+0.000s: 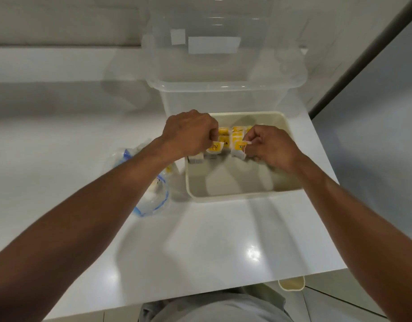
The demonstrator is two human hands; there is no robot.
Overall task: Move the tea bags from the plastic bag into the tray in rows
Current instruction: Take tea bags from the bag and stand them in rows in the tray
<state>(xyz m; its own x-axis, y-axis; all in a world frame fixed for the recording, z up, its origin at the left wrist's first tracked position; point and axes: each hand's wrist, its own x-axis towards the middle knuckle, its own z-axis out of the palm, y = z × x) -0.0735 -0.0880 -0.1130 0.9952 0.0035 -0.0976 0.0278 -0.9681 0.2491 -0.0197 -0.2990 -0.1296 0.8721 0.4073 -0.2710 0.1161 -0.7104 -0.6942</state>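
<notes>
A cream tray (244, 194) sits on the white counter, with several yellow-tagged tea bags (230, 135) lined up in its far half. My left hand (191, 133) hovers over the tray's left side and pinches a tea bag (214, 147) by its yellow tag. Over the tray's right side, my right hand (270, 147) pinches another tea bag (238, 149) by its tag and string. Left of the tray, partly under my left forearm, lies the clear plastic bag (151, 196) with a blue zip edge; some tea bags show inside it.
A large clear plastic box (223, 89) with its lid up stands just behind the tray. The counter's front edge (200, 296) is near my body, and its right edge runs close past the tray. A small cream object (291, 284) shows below the counter edge.
</notes>
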